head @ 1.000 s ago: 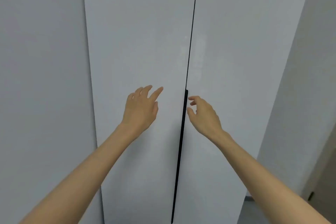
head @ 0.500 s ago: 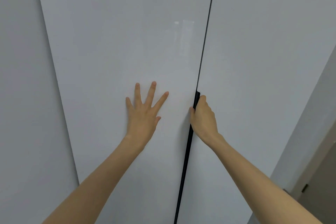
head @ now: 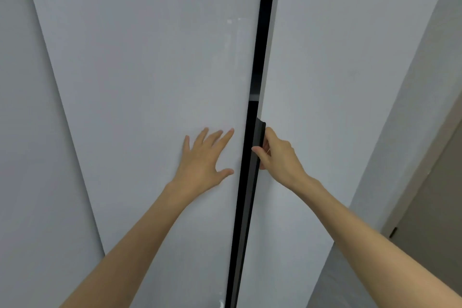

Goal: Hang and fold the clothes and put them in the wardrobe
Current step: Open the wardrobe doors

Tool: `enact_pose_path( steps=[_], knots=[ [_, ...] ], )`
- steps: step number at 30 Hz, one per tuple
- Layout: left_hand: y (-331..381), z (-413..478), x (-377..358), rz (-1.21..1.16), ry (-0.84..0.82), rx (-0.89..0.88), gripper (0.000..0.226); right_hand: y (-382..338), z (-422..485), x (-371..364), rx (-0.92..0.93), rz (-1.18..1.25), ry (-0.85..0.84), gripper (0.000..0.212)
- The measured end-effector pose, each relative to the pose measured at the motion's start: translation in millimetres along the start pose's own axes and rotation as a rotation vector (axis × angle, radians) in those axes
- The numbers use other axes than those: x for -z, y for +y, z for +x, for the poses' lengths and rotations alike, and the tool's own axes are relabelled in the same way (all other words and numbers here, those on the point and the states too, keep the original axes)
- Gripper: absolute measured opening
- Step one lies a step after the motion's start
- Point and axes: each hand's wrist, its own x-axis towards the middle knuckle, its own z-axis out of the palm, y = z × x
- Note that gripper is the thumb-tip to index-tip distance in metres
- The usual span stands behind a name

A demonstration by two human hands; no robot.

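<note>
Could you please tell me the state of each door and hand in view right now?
Left hand: open, fingers spread, flat on left door.
Right hand: grips handle.
Left door: looks closed.
Right door: ajar, dark gap along its edge.

Left arm [head: 140, 237]: bare, reaching forward and up from lower left.
Left grip [head: 202, 165]: palm flat on the door panel [head: 150, 82], fingers [head: 226, 136] straight and spread, thumb out to the right.
Right arm [head: 362, 227]: bare, reaching in from lower right.
Right grip [head: 280, 157]: fingers curled round the dark edge handle [head: 259, 130], thumb on its left side.
</note>
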Motion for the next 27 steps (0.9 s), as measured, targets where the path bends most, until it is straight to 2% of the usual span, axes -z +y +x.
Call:
enact_pose_path(
  steps=[3, 5, 10, 17, 23, 27],
  knots=[
    [26, -21, -18, -0.088, -0.178, -0.034, 0.098, 2, -25, 23, 0.023, 0.07, -0.084, 0.019],
    [49, -36, -30, -0.141, -0.225, -0.038, 0.096, 4, -41, 37, 0.039, 0.12, -0.106, 0.02],
    [97, -61, -47, -0.33, -0.115, -0.056, 0.069, 10, -76, 57, 0.072, 0.119, -0.111, 0.019],
    [187, -109, -44, -0.467, -0.147, 0.066, 0.066, 40, -138, 104, 0.151, 0.06, -0.048, 0.02],
    [272, -131, -48, -0.428, -0.1, 0.071, 0.06, 78, -192, 162, 0.173, 0.077, 0.005, 0.015],
    [334, -133, -52, -0.394, -0.09, 0.026, 0.051, 108, -231, 208, 0.125, 0.097, 0.03, 0.014]
  ],
)
